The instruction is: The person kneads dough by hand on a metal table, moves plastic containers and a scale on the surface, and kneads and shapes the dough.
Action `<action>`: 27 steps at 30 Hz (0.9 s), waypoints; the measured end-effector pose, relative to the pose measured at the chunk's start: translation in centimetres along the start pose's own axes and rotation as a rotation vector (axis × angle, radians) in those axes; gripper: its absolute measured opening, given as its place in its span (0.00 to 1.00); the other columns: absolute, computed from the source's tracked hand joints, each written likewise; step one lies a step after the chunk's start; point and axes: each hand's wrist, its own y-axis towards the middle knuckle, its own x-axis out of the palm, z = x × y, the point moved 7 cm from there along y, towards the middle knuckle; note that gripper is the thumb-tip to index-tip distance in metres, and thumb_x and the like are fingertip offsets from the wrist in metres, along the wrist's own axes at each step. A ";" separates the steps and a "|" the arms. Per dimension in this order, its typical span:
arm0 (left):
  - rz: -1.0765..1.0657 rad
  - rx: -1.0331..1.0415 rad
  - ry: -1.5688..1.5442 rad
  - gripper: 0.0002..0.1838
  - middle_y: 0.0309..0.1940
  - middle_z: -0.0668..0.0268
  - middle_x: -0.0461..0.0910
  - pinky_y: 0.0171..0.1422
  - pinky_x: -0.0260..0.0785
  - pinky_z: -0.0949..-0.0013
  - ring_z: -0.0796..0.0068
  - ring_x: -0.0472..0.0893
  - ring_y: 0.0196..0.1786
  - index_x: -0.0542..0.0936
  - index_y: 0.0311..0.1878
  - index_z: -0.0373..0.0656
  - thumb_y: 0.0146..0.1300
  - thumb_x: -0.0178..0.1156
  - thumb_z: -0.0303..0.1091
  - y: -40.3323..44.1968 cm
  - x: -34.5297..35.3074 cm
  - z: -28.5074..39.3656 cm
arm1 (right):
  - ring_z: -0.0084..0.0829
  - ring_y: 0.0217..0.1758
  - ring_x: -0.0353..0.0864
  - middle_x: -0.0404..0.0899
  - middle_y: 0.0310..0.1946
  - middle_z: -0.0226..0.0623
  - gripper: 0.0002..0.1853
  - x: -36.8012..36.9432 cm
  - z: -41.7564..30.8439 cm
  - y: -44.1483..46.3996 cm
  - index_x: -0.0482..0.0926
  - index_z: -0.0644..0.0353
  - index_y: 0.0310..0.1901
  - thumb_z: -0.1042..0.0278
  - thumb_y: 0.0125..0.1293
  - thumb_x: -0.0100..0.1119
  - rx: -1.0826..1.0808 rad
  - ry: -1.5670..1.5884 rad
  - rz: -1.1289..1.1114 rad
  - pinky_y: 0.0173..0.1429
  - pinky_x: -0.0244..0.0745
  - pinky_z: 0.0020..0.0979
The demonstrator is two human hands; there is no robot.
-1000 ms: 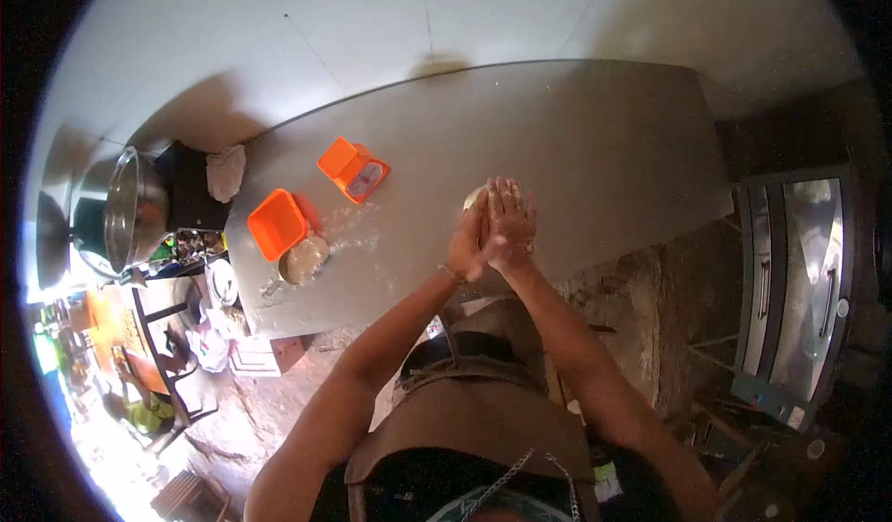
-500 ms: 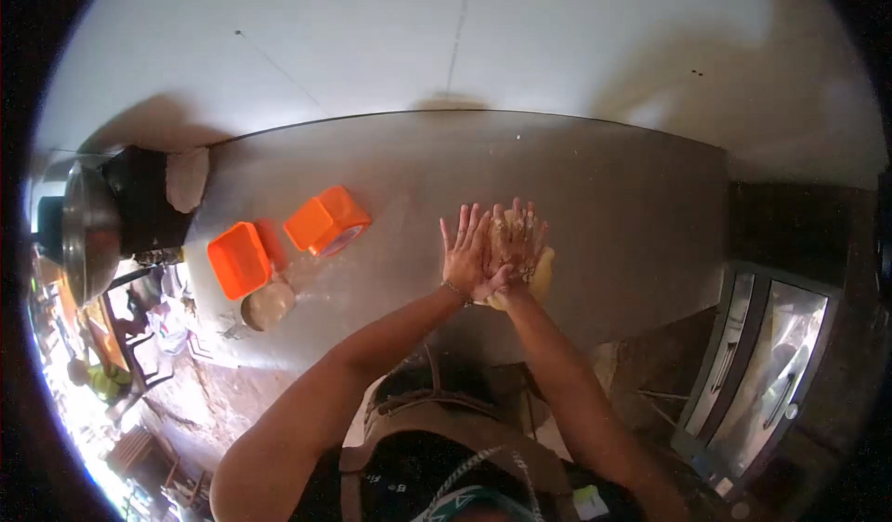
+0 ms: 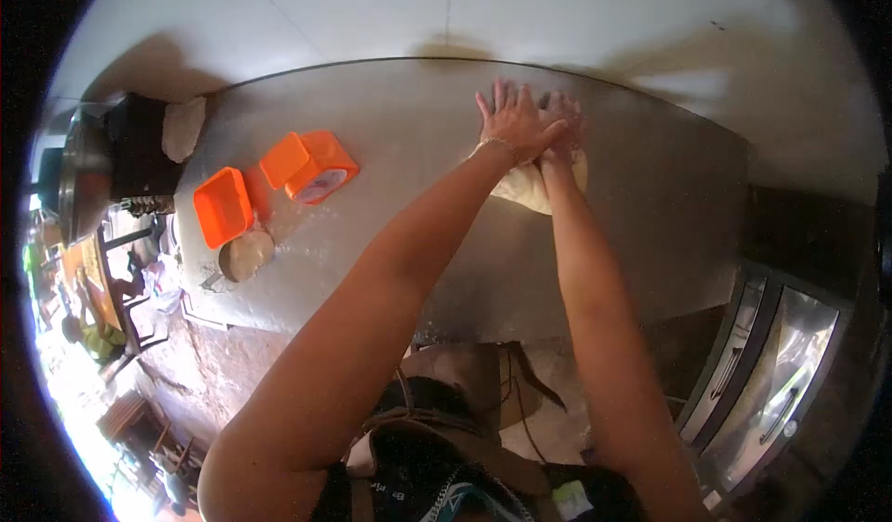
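Dough (image 3: 523, 191) sits on the desk (image 3: 400, 122), partly under the overlapping hands: the left hand (image 3: 519, 130) lies flat with fingers spread, the right hand (image 3: 568, 132), blurred, looks flattened too, and neither grips. If tacky, the dough could cling to the palms and tear on lifting; too hard a forward shove might skid it toward the wall (image 3: 362, 15).
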 end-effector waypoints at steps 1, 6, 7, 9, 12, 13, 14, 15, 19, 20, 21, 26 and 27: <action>0.006 0.014 0.009 0.59 0.88 0.42 0.50 0.90 0.26 0.30 0.43 0.38 0.92 0.56 0.87 0.41 0.69 0.49 0.82 -1.0 -0.2 -0.1 | 0.51 0.84 0.62 0.73 0.75 0.46 0.36 0.1 -0.3 -1.0 0.72 0.52 0.76 0.36 0.77 0.57 -0.025 -0.032 0.016 0.85 0.50 0.62; -0.130 0.237 -0.460 0.46 0.72 0.46 0.74 0.79 0.63 0.42 0.40 0.73 0.74 0.66 0.79 0.37 0.71 0.62 0.65 -13.2 -1.1 -3.8 | 0.58 0.82 0.63 0.68 0.74 0.57 0.41 -8.9 -7.1 -12.7 0.64 0.62 0.78 0.38 0.76 0.57 0.048 0.186 -0.086 0.85 0.49 0.62; -0.063 0.353 -0.639 0.43 0.68 0.47 0.77 0.77 0.66 0.43 0.39 0.76 0.71 0.67 0.77 0.37 0.72 0.63 0.62 -15.5 -0.9 -5.3 | 0.60 0.80 0.65 0.68 0.74 0.58 0.40 -11.0 -8.7 -15.7 0.65 0.62 0.77 0.41 0.75 0.60 -0.055 0.189 0.022 0.85 0.49 0.63; -0.101 0.333 -0.934 0.38 0.65 0.46 0.77 0.76 0.67 0.45 0.41 0.76 0.69 0.68 0.75 0.36 0.74 0.63 0.56 -21.0 -2.4 -7.3 | 0.64 0.76 0.68 0.69 0.71 0.59 0.38 -14.3 -11.1 -22.4 0.66 0.62 0.75 0.47 0.72 0.64 -0.175 0.254 0.166 0.84 0.51 0.64; -0.060 0.285 -0.836 0.34 0.66 0.45 0.74 0.76 0.67 0.47 0.42 0.76 0.68 0.69 0.73 0.36 0.75 0.62 0.52 -28.1 -3.8 -8.1 | 0.65 0.75 0.70 0.71 0.69 0.59 0.37 -19.0 -13.2 -29.1 0.68 0.63 0.74 0.51 0.70 0.66 -0.217 0.394 -0.017 0.83 0.52 0.64; 0.000 0.325 -0.768 0.35 0.69 0.45 0.72 0.80 0.62 0.45 0.42 0.73 0.72 0.69 0.74 0.36 0.76 0.59 0.54 -29.8 -3.9 -7.4 | 0.65 0.75 0.70 0.72 0.69 0.59 0.36 -18.8 -13.6 -29.4 0.69 0.63 0.73 0.52 0.70 0.66 -0.244 0.426 -0.139 0.83 0.52 0.65; 0.068 0.358 -0.705 0.36 0.73 0.44 0.70 0.84 0.57 0.44 0.42 0.70 0.77 0.69 0.75 0.36 0.76 0.57 0.55 -30.9 -3.9 -6.5 | 0.65 0.75 0.70 0.72 0.69 0.59 0.36 -18.7 -14.0 -29.9 0.69 0.63 0.73 0.53 0.69 0.66 -0.265 0.456 -0.263 0.83 0.52 0.65; 0.066 0.352 -0.710 0.36 0.73 0.44 0.70 0.84 0.57 0.44 0.42 0.70 0.77 0.69 0.75 0.36 0.76 0.57 0.55 -32.0 -2.8 -6.5 | 0.62 0.78 0.68 0.72 0.71 0.57 0.35 -18.4 -14.3 -30.6 0.72 0.63 0.73 0.52 0.70 0.64 -0.271 0.377 -0.111 0.84 0.51 0.65; -0.030 0.327 -0.277 0.48 0.85 0.45 0.58 0.91 0.26 0.35 0.43 0.49 0.90 0.63 0.84 0.38 0.74 0.46 0.68 -30.8 1.3 -6.9 | 0.55 0.84 0.65 0.71 0.77 0.52 0.33 -15.2 -12.7 -32.4 0.76 0.62 0.73 0.50 0.73 0.57 -0.149 0.049 -0.001 0.85 0.47 0.66; 0.079 0.410 -0.195 0.48 0.86 0.49 0.59 0.90 0.27 0.33 0.44 0.51 0.90 0.64 0.85 0.41 0.75 0.43 0.70 -30.9 1.1 -6.1 | 0.55 0.85 0.64 0.72 0.77 0.51 0.34 -15.0 -12.1 -32.4 0.75 0.61 0.76 0.51 0.74 0.54 -0.118 0.088 -0.025 0.86 0.46 0.67; 0.195 0.486 -0.113 0.49 0.86 0.53 0.60 0.90 0.28 0.31 0.46 0.53 0.89 0.64 0.85 0.43 0.75 0.39 0.73 -30.7 1.0 -5.4 | 0.55 0.85 0.64 0.72 0.77 0.51 0.34 -14.5 -11.5 -31.7 0.75 0.61 0.76 0.51 0.74 0.54 -0.123 0.082 -0.042 0.86 0.46 0.67; 0.130 0.426 -0.192 0.49 0.86 0.53 0.60 0.89 0.26 0.28 0.44 0.47 0.91 0.67 0.84 0.45 0.73 0.40 0.72 -23.6 2.1 -5.5 | 0.55 0.77 0.75 0.79 0.70 0.50 0.33 -12.6 -8.9 -25.8 0.81 0.61 0.69 0.46 0.73 0.45 -0.124 0.109 -0.032 0.83 0.52 0.67; 0.113 0.435 -0.161 0.48 0.87 0.52 0.59 0.89 0.25 0.28 0.43 0.45 0.91 0.68 0.84 0.45 0.72 0.40 0.72 -21.9 1.9 -5.2 | 0.55 0.77 0.75 0.79 0.70 0.50 0.33 -11.6 -8.3 -24.6 0.81 0.61 0.69 0.46 0.73 0.45 -0.125 0.117 -0.059 0.83 0.52 0.67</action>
